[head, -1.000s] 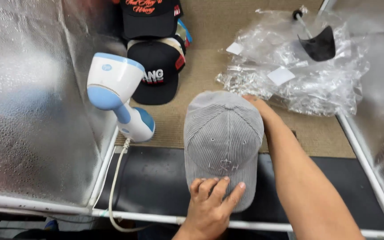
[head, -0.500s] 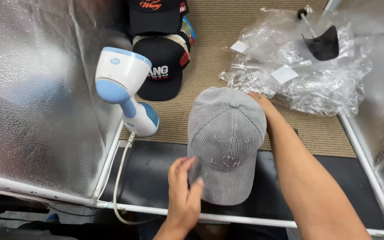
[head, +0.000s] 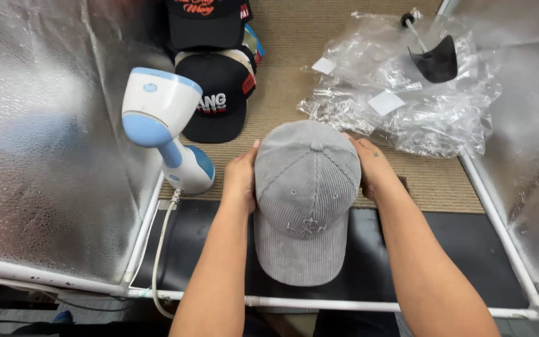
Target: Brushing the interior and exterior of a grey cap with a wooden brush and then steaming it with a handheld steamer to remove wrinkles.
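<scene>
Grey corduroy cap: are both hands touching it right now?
Touching. The head view shows the left hand pressed against one side of the grey corduroy cap and the right hand against the other, with no gap at either side.

Bright, sharp; glare on foil walls (head: 38, 143)

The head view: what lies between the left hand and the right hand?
The grey corduroy cap lies between the left hand and the right hand; both touch its sides.
</scene>
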